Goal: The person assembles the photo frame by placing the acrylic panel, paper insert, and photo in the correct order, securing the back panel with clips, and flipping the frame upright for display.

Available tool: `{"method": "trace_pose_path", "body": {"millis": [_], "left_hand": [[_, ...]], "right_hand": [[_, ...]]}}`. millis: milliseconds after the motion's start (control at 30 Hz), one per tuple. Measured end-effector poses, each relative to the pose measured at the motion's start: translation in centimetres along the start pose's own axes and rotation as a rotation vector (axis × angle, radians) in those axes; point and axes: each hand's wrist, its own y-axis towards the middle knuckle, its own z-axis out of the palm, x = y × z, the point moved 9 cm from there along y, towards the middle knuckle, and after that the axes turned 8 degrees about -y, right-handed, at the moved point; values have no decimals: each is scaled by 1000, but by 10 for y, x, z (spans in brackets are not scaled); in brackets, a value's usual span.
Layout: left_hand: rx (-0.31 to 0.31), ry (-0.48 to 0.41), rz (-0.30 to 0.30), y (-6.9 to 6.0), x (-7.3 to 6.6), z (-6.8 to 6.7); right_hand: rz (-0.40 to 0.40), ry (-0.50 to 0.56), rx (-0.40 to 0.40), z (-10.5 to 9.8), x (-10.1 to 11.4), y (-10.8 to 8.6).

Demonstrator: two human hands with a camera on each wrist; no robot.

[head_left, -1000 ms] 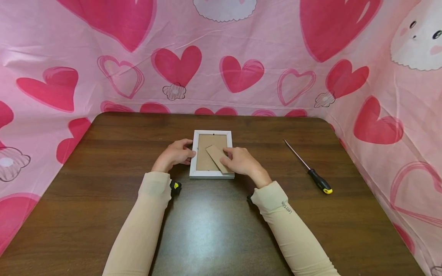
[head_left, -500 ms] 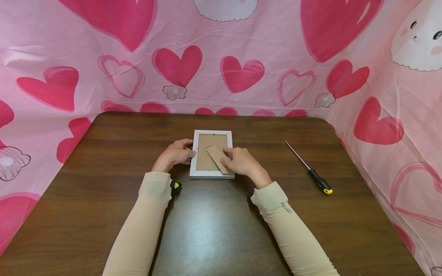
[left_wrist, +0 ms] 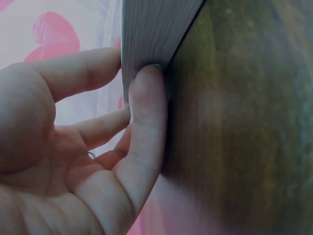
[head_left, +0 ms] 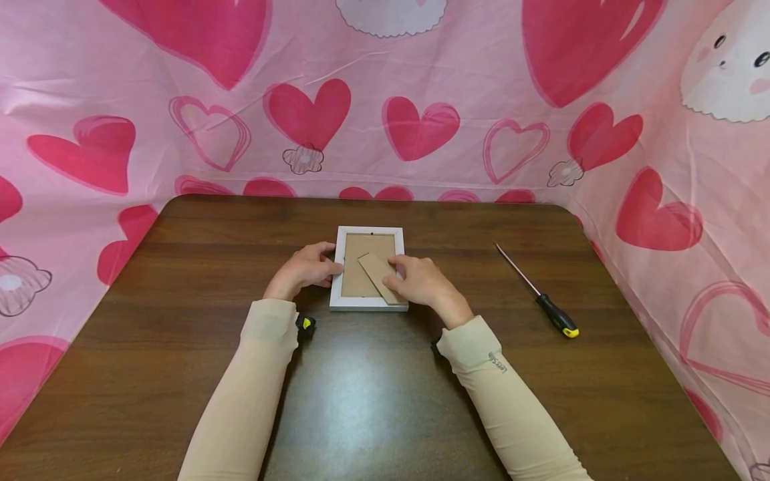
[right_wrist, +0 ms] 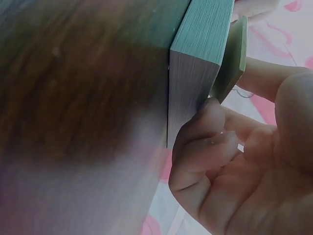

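A white picture frame [head_left: 368, 303] lies back side up on the table, its brown backing board [head_left: 361, 244] showing. Slanting across the board's lower right is a narrow cardboard stand [head_left: 377, 275]. The left hand [head_left: 301, 270] touches the frame's left side; in the left wrist view its long finger [left_wrist: 146, 107] lies nearly straight along the pale frame side [left_wrist: 146, 34]. At the right, the right hand [head_left: 424, 280] pinches the stand's edge. The right wrist view shows the stand [right_wrist: 234, 61] tilted up from the frame [right_wrist: 193, 81], with curled fingers [right_wrist: 200, 137] against the frame's side.
To the right on the brown table [head_left: 180, 374] lies a screwdriver [head_left: 556, 314] with a black and yellow handle, its tip pointing to the back left. Pink cloth [head_left: 367, 73] with hearts hangs behind the table and along both sides.
The stand's lower end and the right hand's fingertips have shifted very slightly. The left hand keeps its place at the frame's left side.
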Motion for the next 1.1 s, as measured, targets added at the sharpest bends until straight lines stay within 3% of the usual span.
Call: {"method": "trace_pose_path", "body": {"millis": [533,733,900,1100], "left_hand": [[-12,-1,14,-1,-4,1],[-23,2,-27,-2,2,0],[-32,-5,-31,-2,2,0],[-22,-9,-18,-1,1,-1]], "right_hand": [[13,-7,31,2,-3,-2],[-23,38,11,-15,-10,-7],[-24,61,-62,-43,-39,-24],[7,-25,-172,-75,-98,-55]]}}
